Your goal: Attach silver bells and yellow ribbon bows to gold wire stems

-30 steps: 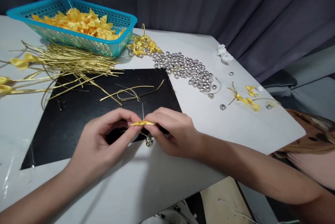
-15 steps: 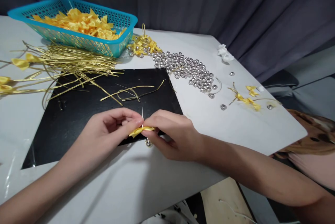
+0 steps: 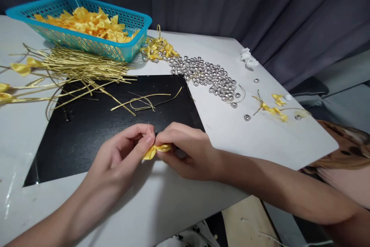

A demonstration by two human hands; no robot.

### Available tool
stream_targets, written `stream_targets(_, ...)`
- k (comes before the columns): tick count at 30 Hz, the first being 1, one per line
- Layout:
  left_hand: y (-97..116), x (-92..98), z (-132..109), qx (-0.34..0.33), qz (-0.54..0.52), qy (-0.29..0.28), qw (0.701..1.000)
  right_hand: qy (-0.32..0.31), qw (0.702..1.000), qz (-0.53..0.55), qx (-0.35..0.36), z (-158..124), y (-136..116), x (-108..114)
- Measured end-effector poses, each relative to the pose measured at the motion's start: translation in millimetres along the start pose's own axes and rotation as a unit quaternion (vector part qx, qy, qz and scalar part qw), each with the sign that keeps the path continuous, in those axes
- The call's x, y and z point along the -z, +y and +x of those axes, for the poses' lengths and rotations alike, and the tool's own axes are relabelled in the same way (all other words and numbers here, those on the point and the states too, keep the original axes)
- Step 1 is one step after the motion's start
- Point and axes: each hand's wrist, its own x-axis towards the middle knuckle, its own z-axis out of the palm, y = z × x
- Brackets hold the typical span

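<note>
Yellow bow [image 3: 150,152] near black mat [image 3: 86,143], silver beads [image 3: 204,73] beyond; right hand [image 3: 189,150] pinches bow, left hand [image 3: 121,158] seemingly a needle [image 3: 149,126].

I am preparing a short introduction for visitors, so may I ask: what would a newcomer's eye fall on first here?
Probably the turquoise basket with its yellow ribbon pieces, at the back left. Then the heap of shiny silver beads, to the right of the basket. In front, the left hand and right hand meet at a small yellow bow, by the near edge of the black mat.
</note>
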Motion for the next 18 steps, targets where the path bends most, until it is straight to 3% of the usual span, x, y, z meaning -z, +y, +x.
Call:
stream_targets(5,-2.0,0.6,-0.5,-0.003,-0.021,0.020,1.000,-0.010,1.000,0.003,-0.015,0.5,-1.7,0.3)
stream_targets(11,-4.3,-2.4,-3.4,0.022,-0.051,0.045,0.997,-0.043,0.998,-0.051,0.020,-1.3,-0.8,-2.3)
stream_targets(18,-7.7,-1.9,-4.0,0.035,-0.073,0.058,0.995,-0.025,0.995,-0.085,0.041,-2.5,-0.3,-6.3)
